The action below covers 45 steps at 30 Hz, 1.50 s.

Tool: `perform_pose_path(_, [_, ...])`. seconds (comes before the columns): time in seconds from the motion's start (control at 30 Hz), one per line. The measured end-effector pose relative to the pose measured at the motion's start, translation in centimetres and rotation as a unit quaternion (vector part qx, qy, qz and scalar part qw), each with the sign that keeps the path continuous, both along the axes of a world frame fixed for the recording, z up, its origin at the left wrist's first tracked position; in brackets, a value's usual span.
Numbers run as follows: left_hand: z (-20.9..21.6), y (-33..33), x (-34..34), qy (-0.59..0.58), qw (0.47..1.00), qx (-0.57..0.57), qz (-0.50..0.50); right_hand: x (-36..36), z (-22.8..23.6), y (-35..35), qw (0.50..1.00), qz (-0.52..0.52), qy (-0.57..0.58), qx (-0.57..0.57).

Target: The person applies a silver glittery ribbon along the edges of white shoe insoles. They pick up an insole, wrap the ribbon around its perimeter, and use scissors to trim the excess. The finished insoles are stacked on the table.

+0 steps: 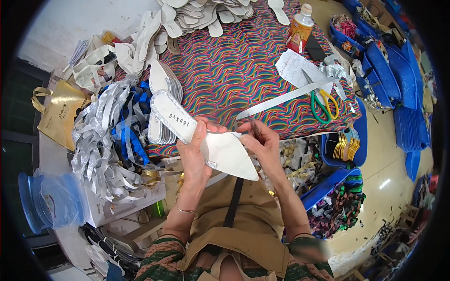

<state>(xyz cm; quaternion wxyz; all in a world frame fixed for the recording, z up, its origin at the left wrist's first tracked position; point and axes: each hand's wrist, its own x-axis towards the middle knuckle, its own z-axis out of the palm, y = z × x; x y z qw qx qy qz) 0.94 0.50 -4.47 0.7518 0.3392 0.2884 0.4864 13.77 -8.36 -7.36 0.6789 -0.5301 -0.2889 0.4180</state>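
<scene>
A white pointed shoe insole (227, 154) lies across my left hand (193, 152), which is closed around its middle. Silver glitter edging runs round its heel end, and a short silver piece sits on the near edge of its front part. My right hand (262, 140) pinches a silver ribbon (276, 103) against the far edge of the insole. From there the ribbon stretches up and right over the table, toward scissors (323, 107) with green and yellow handles. My right fingertips partly hide the ribbon's end. Left of my hands stand stacked insoles (161, 131) with silver edges.
Plain insoles (201, 16) are heaped at the far side of the patterned table (225, 65). A bottle (300, 28) and a paper sheet (293, 68) lie at right. Silver ribbons (101, 140) hang at left, beside a blue spool (35, 201). Blue bins (333, 185) stand right.
</scene>
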Motion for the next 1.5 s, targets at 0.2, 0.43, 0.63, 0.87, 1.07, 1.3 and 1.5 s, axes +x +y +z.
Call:
perform_pose_path(0.2, [1.7, -1.0, -0.3, 0.053, 0.996, 0.07, -0.032, 0.9, 1.4, -1.3, 0.895, -0.024, -0.426, 0.128])
perform_pose_path(0.43, [1.2, -0.9, -0.7, -0.082, 0.988, 0.064, -0.111, 0.8, 1.4, -2.9, 0.957, 0.042, -0.277, 0.073])
perform_pose_path(0.63, [0.4, -0.8, -0.8, -0.069, 0.979, 0.103, -0.162, 0.1, 2.3, -2.7, 0.986, 0.103, -0.132, -0.019])
perform_pose_path(0.87, [1.7, -1.7, -0.5, 0.055, 0.977, 0.075, -0.194, -1.0, 1.0, -3.8, 0.983, 0.033, -0.18, -0.033])
perform_pose_path(1.07, [1.4, -2.4, -2.1, 0.169, 0.929, 0.098, -0.314, 0.6, 4.0, -2.5, 0.999, 0.036, -0.017, 0.013])
perform_pose_path(1.3, [0.6, -4.4, -2.1, 0.169, 0.914, 0.089, -0.359, 1.0, 3.1, -1.9, 0.997, 0.064, -0.039, 0.029])
perform_pose_path(1.5, [-0.3, -4.4, -2.8, 0.199, 0.901, 0.091, -0.374, 5.5, 6.0, 0.0, 0.969, 0.128, -0.208, -0.019])
